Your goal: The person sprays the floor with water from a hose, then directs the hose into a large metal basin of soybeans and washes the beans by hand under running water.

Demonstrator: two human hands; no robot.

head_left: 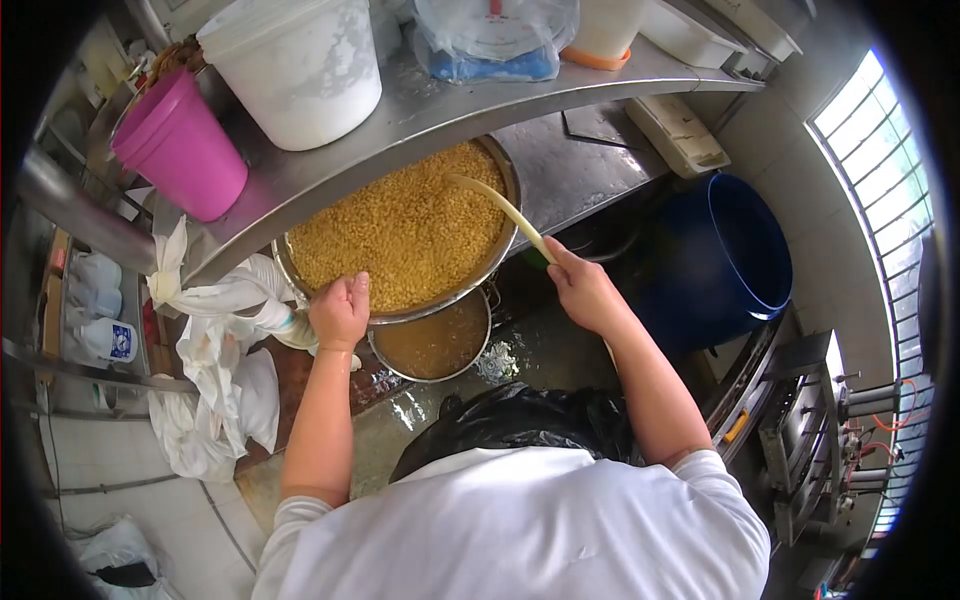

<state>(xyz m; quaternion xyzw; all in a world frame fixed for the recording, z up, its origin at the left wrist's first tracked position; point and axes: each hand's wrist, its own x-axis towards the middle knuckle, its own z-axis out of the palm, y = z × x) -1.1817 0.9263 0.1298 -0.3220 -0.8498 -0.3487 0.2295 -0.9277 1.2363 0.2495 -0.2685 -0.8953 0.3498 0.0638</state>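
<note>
A large metal basin [513, 232] full of wet yellow beans [400, 230] stands partly under the shelf. My left hand [340, 312] is closed on its near rim, thumb upward. My right hand [582, 288] grips a pale yellow hose [512, 212], whose far end reaches the surface of the beans. Whether water runs from that end I cannot tell. Below the basin sits a smaller metal pot [488, 330] of cloudy brown liquid [435, 340].
Overhead, a steel shelf [430, 125] holds a pink bucket [185, 145], a white bucket [300, 75] and a plastic-wrapped scale [495, 35]. A blue barrel [720, 260] stands right, near metal machinery [810, 430]. White cloths [215, 370] hang at left.
</note>
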